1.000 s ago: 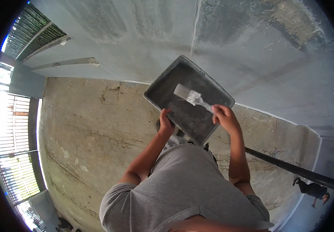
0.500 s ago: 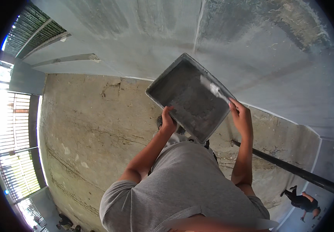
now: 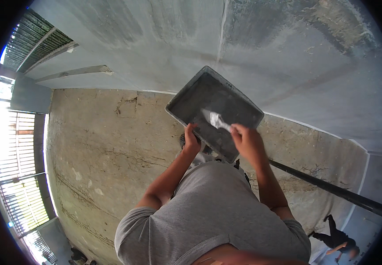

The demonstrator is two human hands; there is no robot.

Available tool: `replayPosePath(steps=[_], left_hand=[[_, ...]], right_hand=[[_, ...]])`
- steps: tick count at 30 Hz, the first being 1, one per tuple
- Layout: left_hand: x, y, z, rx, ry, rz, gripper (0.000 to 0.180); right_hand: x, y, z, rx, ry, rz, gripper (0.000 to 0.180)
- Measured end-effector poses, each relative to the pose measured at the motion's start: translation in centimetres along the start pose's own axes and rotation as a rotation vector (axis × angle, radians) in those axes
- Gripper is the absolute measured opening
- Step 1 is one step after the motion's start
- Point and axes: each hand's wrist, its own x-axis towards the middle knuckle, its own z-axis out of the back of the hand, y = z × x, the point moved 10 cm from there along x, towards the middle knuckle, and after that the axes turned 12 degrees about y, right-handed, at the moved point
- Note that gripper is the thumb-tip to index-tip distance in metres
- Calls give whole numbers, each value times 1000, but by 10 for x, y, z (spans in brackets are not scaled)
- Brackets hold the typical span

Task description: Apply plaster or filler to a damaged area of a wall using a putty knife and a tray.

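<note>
Wall: grey-blue wall (image 3: 173,48), patchy, with a rough bare area at upper right.
Floor: worn, cracked concrete floor (image 3: 98,145) below the wall.
Barred opening: barred opening (image 3: 20,150) at far left, bright with light.
Pole: dark pole (image 3: 328,187) slanting across the right side.
Other person: a person in dark clothes (image 3: 336,238) at lower right, well apart from the tray.
Tray: dark grey rectangular tray (image 3: 199,90), held in front of the body, one corner toward the wall.
Left hand: left hand (image 3: 192,139) closed on the tray's left-hand edge, thumb over the rim; its other fingers are mostly hidden.
Right hand: right hand (image 3: 249,143), slightly blurred, closed around the tool's handle.
Flat tool: pale flat tool (image 3: 216,120) over the tray's interior, its end pointing up and left; whether it touches the tray, I cannot tell.
</note>
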Motion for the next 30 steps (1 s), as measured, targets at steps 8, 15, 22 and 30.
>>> replayPosePath(steps=[8,15,22,30], left_hand=[[-7,6,-11,-9,23,13,40],[-17,0,-19,-51,-41,-11,39],[2,-4,-15,-14,54,-8,41],[-10,-10,-31,-37,112,13,44]], right_hand=[[54,-117,-62,921,334,-272,41],[15,-113,5,418,130,-125,36],[18,-20,22,-107,-24,211,37],[-23,-108,13,-70,29,164,31]])
